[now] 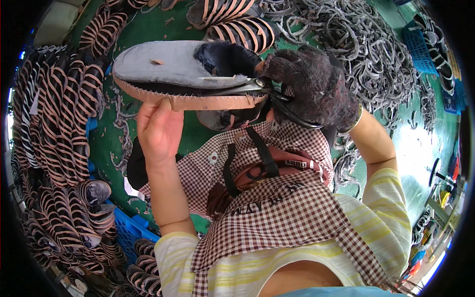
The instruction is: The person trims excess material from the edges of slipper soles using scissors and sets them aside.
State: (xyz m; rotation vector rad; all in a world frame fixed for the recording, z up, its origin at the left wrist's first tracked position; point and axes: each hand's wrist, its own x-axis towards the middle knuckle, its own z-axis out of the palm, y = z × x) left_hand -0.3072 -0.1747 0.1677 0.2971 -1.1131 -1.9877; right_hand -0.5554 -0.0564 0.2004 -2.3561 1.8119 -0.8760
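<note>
A grey slipper (158, 62) with a dark fluffy lining is held up sideways in front of me. A tan band (208, 103) with zigzag stitching runs along its near edge. My bare left hand (161, 131) is closed, thumb and fingers pinching that band from below. My right hand (311, 81), in a dark, lint-covered glove, is closed round the black handles of a pair of scissors (237, 89). The blades point left and lie along the slipper's side, between the grey upper and the band. A small tan scrap (157, 62) rests on the upper. The glove hides the slipper's right end.
Striped stacks of slippers (64, 119) crowd the left side, with a blue crate (129, 230) beside them. More slippers (242, 32) lie beyond the held one. A large heap of grey trimmings (366, 44) covers the green floor (106, 143) at the far right. A checked apron (267, 213) covers my lap.
</note>
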